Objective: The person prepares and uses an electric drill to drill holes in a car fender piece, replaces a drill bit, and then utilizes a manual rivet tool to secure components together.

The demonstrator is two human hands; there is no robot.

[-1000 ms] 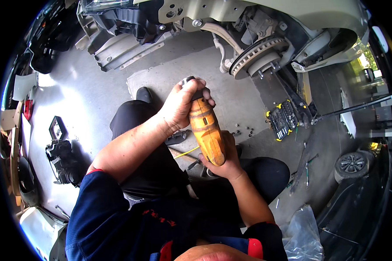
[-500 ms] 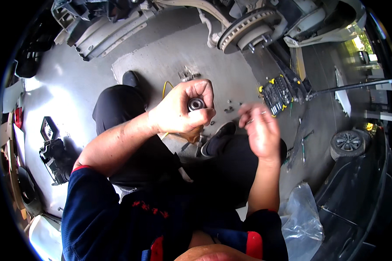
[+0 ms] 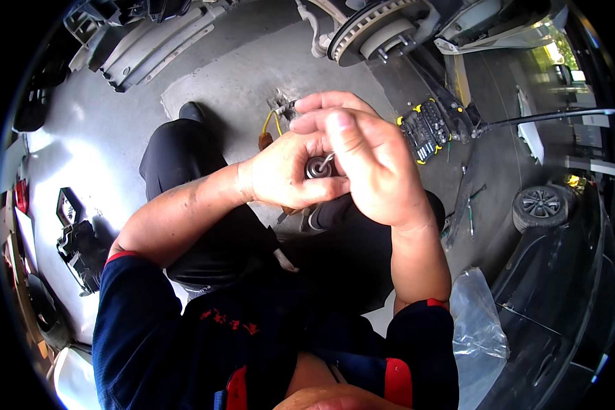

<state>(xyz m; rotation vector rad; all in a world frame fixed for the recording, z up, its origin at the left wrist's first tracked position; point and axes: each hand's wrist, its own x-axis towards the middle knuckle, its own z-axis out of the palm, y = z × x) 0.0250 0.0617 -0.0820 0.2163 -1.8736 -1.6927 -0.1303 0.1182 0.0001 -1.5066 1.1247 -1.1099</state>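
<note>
So, the chuck (image 3: 312,170) sits within the left hand (image 3: 290,171), facing up: dark and round, with a paler rim and a central hole. One thin metal piece (image 3: 326,162) stands at a tilt in that hole, its outer end passing beneath the right hand (image 3: 381,164). Below the wrist a small orange patch (image 3: 291,210) shows, mostly hidden.

The left hand is closed around the chuck, fingers and thumb wrapping its sides. The right hand arches over it, fingers extended and loosely bent; whether they pinch the thin piece, I cannot tell.

Just beyond the left hand, one yellow cord (image 3: 277,124) loops over the floor (image 3: 232,85) beside one orange-brown piece (image 3: 265,141). Two dark shoes show: one (image 3: 192,111) past the left knee, another (image 3: 314,219) below the hands.

Farther right lies one open black tool case (image 3: 424,131) with yellow corners and rows of metal pieces inside. Above the floor's far edge hangs one brake disc (image 3: 387,39), at least two studs standing out of it. Toward the floor's right edge is one wheel (image 3: 541,208) with a spoked rim; at the near right corner, one clear plastic sheet (image 3: 478,331). Near the left edge lie one hexagonal black frame (image 3: 63,214) and one bulky black part (image 3: 82,254), close together.
</note>
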